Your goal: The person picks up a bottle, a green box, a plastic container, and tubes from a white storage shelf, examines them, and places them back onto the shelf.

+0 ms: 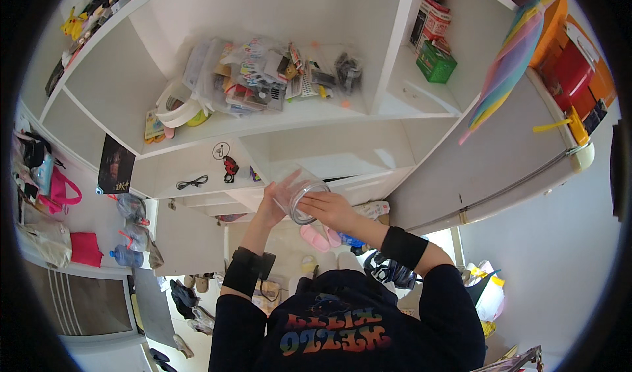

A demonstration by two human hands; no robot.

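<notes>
Before my chest, a clear plastic jar (298, 192) is tilted with its round rim towards me. My left hand (271, 205) is around the jar's left side and holds it. The fingers of my right hand (330, 211) lie at the mouth of the jar; whether they hold anything cannot be seen. Ahead, on the lower shelf, lie a coiled black cable (192, 182) and a red and black object (230, 169). The shelf above bears clear plastic bags (247, 75) of small items and a white roll of tape or similar ring (175, 104).
White shelving (296, 125) spans the front. A green box (436, 62) stands at the upper right, near a hanging rainbow-coloured fabric (513, 56). An open cabinet door (190, 236) is at the left. Pink slippers (314, 238) and several shoes (183, 298) lie on the floor.
</notes>
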